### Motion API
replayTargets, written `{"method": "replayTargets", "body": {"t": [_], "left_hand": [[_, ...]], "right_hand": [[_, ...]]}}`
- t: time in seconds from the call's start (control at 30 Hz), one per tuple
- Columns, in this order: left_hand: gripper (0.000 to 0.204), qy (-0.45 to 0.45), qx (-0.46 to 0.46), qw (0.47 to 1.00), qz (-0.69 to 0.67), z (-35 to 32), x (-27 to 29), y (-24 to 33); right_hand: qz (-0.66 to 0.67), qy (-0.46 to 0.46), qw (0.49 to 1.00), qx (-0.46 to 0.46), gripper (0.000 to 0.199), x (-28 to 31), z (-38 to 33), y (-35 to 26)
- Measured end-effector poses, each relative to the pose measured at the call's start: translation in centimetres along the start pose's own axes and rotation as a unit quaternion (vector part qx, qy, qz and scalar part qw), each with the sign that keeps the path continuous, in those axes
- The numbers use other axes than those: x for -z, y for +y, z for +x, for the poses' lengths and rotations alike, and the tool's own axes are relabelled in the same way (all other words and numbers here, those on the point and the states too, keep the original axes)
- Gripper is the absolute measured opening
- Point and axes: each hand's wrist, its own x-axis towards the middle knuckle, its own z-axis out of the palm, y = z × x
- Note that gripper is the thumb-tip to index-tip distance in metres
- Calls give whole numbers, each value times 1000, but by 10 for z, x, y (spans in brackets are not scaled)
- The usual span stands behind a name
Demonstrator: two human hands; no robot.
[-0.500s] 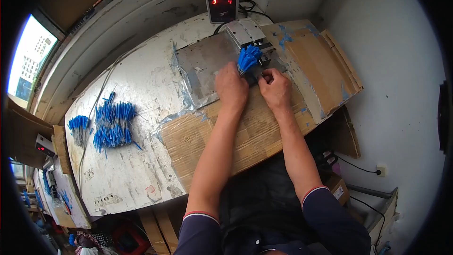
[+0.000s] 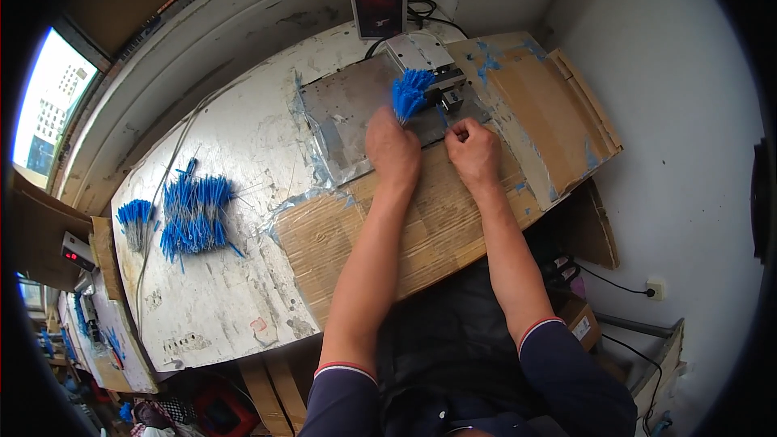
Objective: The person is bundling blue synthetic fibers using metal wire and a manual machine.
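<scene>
My left hand is closed around a bundle of blue-tipped thin wires, their blue ends fanned upward. To its right, my right hand pinches with thumb and forefinger at the lower end of a single blue-tipped wire, which points up toward a small machine. The machine has a metal housing and a dark block at its front, and it sits on a metal plate. The fingertips of my left hand are partly hidden behind the hand.
A big pile of blue-tipped wires and a smaller bunch lie on the worn white table at left. Cardboard covers the near edge. Behind the machine stands a display box with red digits and black cables.
My left hand and its bundle have shifted slightly left, away from the machine's front block. A single blue wire now shows above my right fingertips. The display's digits have changed.
</scene>
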Motion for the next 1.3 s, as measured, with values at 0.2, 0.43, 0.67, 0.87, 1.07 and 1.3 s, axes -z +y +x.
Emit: {"method": "replayTargets", "body": {"t": [0.2, 0.43, 0.67, 0.87, 1.07, 1.3], "left_hand": [[27, 34, 44, 995, -79, 0, -1, -1], [27, 26, 38, 997, -66, 0, -3, 0], [28, 52, -31, 998, -24, -1, -4, 3], [32, -50, -38, 998, -3, -2, -2, 10], [31, -58, -44, 997, 3, -1, -1, 9], [29, -59, -69, 996, 16, -2, -1, 10]], "right_hand": [[20, 43, 998, -31, 14, -6, 12, -1], [-14, 51, 998, -44, 15, -10, 18, 2], [-5, 61, 997, -46, 16, -12, 20, 1], [32, 67, 996, -46, 23, -10, 21, 7], [113, 107, 987, -31, 34, -7, 24, 7], [174, 127, 976, -40, 35, -5, 24, 8]]}}
